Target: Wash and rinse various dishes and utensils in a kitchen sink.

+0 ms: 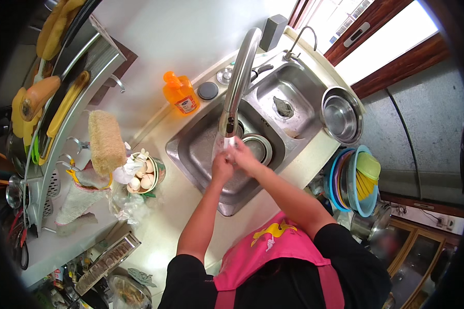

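Both my hands meet under the spout of a steel faucet (pixel 237 77), over the larger basin of a stainless steel double sink (pixel 193 150). Water seems to run onto them. My left hand (pixel 221 168) is at the left, close against my right hand (pixel 243 154); the fingers overlap and blur, so whether anything small is between them cannot be told. Behind my right hand, a round metal pan or bowl (pixel 260 146) lies in the basin. The smaller basin (pixel 297 92) holds a crumpled grey-green rag (pixel 282 107) at its drain.
An orange pump bottle (pixel 181 94) stands behind the sink. A tub of eggs (pixel 160 170) and a plastic bag (pixel 129 206) sit at the left, below a hanging loofah (pixel 107 143). Nested steel bowls (pixel 342 116) rest by the right rim; stacked colored basins (pixel 365 181) are lower right.
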{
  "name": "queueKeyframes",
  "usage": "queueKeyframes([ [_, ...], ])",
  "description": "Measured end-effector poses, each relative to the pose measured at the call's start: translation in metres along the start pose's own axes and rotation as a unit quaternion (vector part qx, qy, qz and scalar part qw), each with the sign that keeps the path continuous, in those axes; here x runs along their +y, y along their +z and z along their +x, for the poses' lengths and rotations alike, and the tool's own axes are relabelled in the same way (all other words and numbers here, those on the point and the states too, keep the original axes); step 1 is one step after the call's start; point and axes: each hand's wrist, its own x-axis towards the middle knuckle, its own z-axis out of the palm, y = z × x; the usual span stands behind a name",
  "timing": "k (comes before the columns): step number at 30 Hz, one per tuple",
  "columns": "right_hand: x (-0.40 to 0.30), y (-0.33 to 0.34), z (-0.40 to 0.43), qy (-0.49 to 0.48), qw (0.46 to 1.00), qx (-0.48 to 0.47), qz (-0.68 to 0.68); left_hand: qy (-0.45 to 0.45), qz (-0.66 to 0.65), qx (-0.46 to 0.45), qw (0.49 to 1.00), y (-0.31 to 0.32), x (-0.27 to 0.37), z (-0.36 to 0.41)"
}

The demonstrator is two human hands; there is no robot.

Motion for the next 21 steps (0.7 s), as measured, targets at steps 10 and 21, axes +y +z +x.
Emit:
queueKeyframes([
  [10, 0.059, -0.018, 0.006, 0.089, 0.96, 0.098, 0.248, -0.061, -0.163, 0.124, 0.977, 0.016, -0.017, -0.033],
  [21, 0.031, 0.01, 0.016, 0.05, 0.992, 0.078, -0.091, -0.06, -0.12, 0.331, 0.934, -0.008, -0.028, -0.021],
])
